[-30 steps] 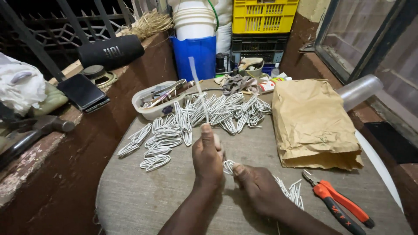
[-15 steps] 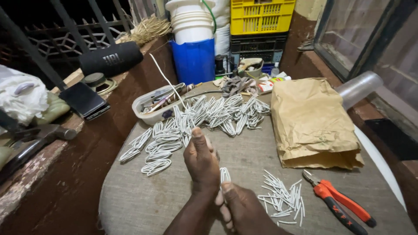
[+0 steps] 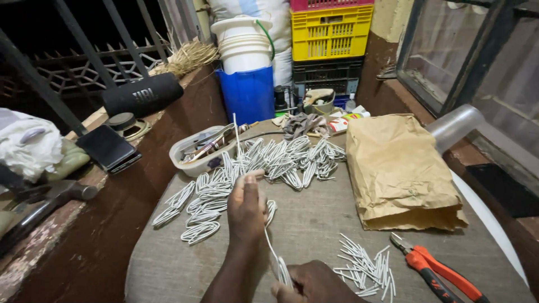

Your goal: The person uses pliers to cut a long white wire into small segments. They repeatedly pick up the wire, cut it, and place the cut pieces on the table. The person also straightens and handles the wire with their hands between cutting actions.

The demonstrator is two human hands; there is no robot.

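At the near edge of the cloth-covered table (image 3: pixel 314 224), the right hand (image 3: pixel 311 283) is closed on the lower end of a white wire (image 3: pixel 269 238). The left hand (image 3: pixel 246 207), just beyond it, pinches the same wire higher up, its free end pointing upward. Right of the hands lie short cut wire pieces (image 3: pixel 365 266) and orange pliers (image 3: pixel 435 269). Farther out, looped wire bundles (image 3: pixel 264 163) spread across the middle, a brown paper bag (image 3: pixel 398 174) at the right edge, a plastic tray (image 3: pixel 199 150) at the far left.
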